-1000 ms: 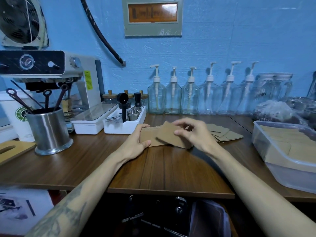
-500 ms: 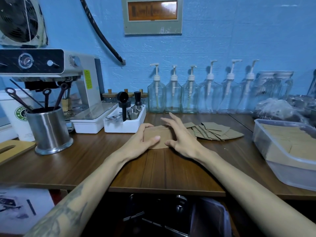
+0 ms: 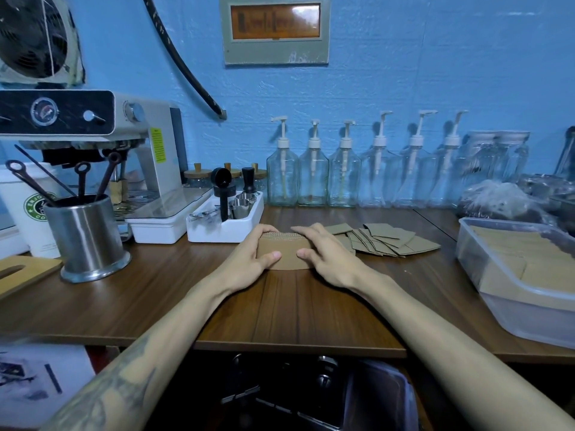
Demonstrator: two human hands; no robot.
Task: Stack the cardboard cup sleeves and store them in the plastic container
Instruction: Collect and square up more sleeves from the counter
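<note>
Here, seen from the head camera, a person's two bare forearms reach forward over a dark wooden table (image 3: 295,309). Both hands hold a small stack of cardboard cup sleeves (image 3: 284,253) stood on its edge at the middle of the table. The left hand (image 3: 253,258) grips the stack's left end, fingers curled over the top and thumb on the near face. The right hand (image 3: 326,259) grips the right end the same way. Just to the right, loose sleeves (image 3: 389,242) lie fanned flat on the table. Farther right, at the table's edge, sits a clear plastic container (image 3: 510,293) with rows of sleeves already inside. Along the blue wall stand glass pump bottles (image 3: 314,172). At left are an espresso machine (image 3: 93,141) and a steel utensil cup (image 3: 88,236).
</note>
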